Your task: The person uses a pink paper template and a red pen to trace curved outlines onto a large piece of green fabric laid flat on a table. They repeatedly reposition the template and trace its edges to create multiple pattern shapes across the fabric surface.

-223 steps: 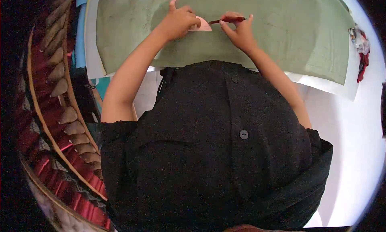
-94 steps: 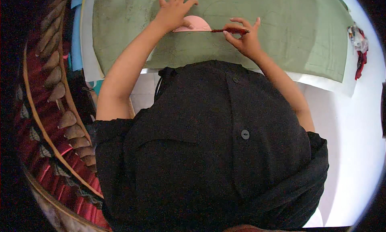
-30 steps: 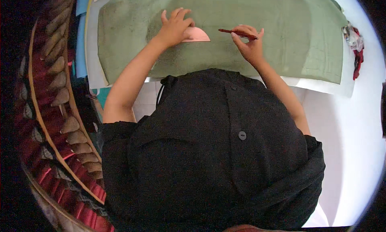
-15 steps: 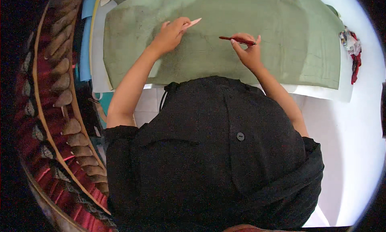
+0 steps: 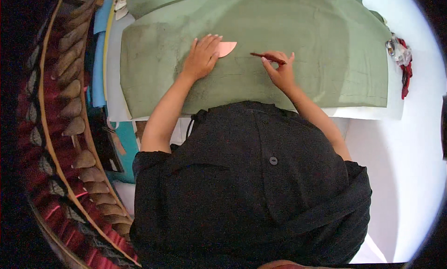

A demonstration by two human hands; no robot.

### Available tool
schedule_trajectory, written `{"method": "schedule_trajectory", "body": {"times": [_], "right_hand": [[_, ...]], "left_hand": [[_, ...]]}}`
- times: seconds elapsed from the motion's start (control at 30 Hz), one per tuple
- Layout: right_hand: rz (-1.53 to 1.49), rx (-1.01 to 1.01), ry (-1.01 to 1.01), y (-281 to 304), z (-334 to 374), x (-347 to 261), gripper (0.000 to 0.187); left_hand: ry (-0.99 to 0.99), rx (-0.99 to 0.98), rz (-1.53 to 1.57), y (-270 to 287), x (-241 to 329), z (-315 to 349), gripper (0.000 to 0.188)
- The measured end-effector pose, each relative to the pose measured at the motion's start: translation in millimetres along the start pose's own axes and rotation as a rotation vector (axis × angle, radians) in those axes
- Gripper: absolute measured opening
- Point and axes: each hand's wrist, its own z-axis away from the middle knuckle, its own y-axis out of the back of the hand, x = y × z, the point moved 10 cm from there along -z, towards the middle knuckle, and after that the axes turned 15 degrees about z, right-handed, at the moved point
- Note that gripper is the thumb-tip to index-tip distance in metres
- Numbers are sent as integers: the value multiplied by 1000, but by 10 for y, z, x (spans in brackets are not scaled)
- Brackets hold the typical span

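My left hand (image 5: 202, 58) lies flat with fingers stretched out, pressing on a small pink piece (image 5: 227, 49) with a straight top and a curved lower edge. Part of the piece is hidden under the fingers. It rests on a wide green cloth (image 5: 279, 17) spread over the table. To the right, my right hand (image 5: 282, 72) pinches a slim dark red pen (image 5: 270, 58), its tip pointing left toward the pink piece. A short gap separates tip and piece. Faint dark lines and smudges show on the cloth.
A clear plastic bag and red cloth bundle (image 5: 404, 64) hangs at the table's right side. Blue folded material (image 5: 99, 59) stands at the left edge, beside a dark red patterned curtain (image 5: 60, 143). A white wall (image 5: 419, 143) closes off the right.
My left hand has turned the pink piece from edge-on to flat, laying it on the cloth under spread fingers. My right hand with the pen has shifted slightly left and nearer to me.
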Motion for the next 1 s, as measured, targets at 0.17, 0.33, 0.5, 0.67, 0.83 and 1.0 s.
{"method": "schedule_trajectory", "body": {"times": [0.17, 0.33, 0.5, 0.67, 0.83, 1.0], "right_hand": [[207, 80, 209, -157, -40, -137, 28], [446, 35, 317, -442, 7, -222, 32], [462, -63, 269, -523, -37, -192, 37], [487, -82, 258, -538, -38, -171, 37], [499, -93, 252, -552, -40, -163, 37], [490, -85, 252, -528, -39, -182, 37]], "left_hand": [[137, 180, -55, 245, -76, 80, 46], [92, 49, -188, 87, -22, 49, 47], [88, -19, -231, 18, -40, 37, 49], [91, -42, -217, -42, -79, 26, 52], [109, -62, -233, -73, -93, 26, 55], [121, -90, -233, -65, -57, 20, 54]]}}
